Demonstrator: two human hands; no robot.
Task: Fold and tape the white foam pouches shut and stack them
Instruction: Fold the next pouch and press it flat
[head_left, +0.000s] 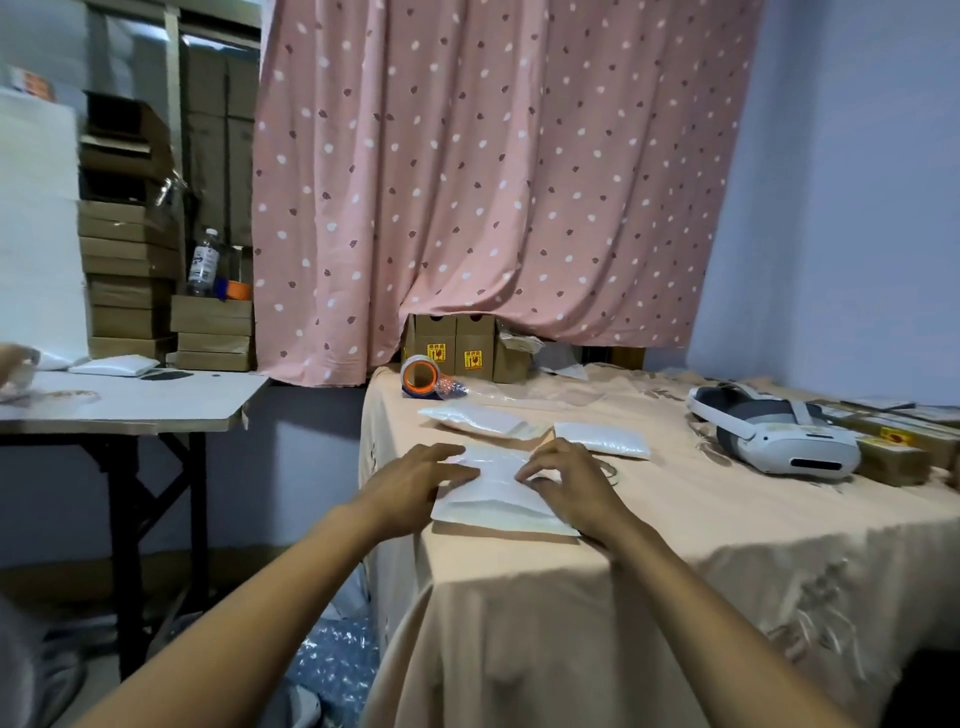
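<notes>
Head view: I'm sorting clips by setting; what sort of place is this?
Probably a small packing room: stacked brown cardboard boxes, an orange-cored roll of clear tape, and white foam pouches on the peach cloth-covered table.

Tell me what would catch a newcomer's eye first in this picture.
The big pink dotted curtain fills the back. At the near edge of the table, the left hand and right hand press on a white foam pouch. A white headset lies at the right, and an orange tape dispenser stands near the curtain.
</notes>
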